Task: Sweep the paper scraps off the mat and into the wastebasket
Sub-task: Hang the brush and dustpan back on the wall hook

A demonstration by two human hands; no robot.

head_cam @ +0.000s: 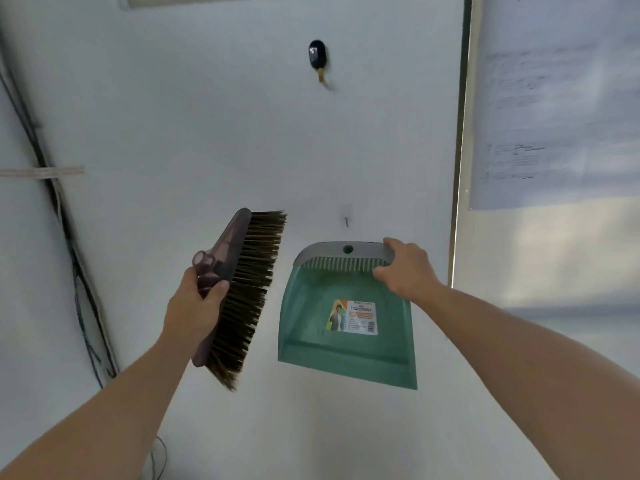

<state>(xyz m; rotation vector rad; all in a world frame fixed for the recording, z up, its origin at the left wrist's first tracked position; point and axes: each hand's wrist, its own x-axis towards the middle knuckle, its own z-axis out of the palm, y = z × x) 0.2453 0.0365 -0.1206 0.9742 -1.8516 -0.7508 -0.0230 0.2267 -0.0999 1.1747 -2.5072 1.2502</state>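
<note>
A hand brush [242, 292] with a dark translucent back and brown bristles is held up in front of a white wall, bristles pointing right. My left hand [197, 303] is shut around its short handle. To its right a green dustpan [346, 323] with a grey top edge and a label hangs flat against the wall, open side down. My right hand [405, 268] grips the grey top edge at its right corner. No mat, paper scraps or wastebasket are in view.
A small nail or hook [346, 220] sticks out of the wall just above the dustpan. Higher up is a black wall hook [318, 58]. Dark cables [69, 237] run down the left. A metal frame edge [459, 150] and posted papers [554, 98] are at right.
</note>
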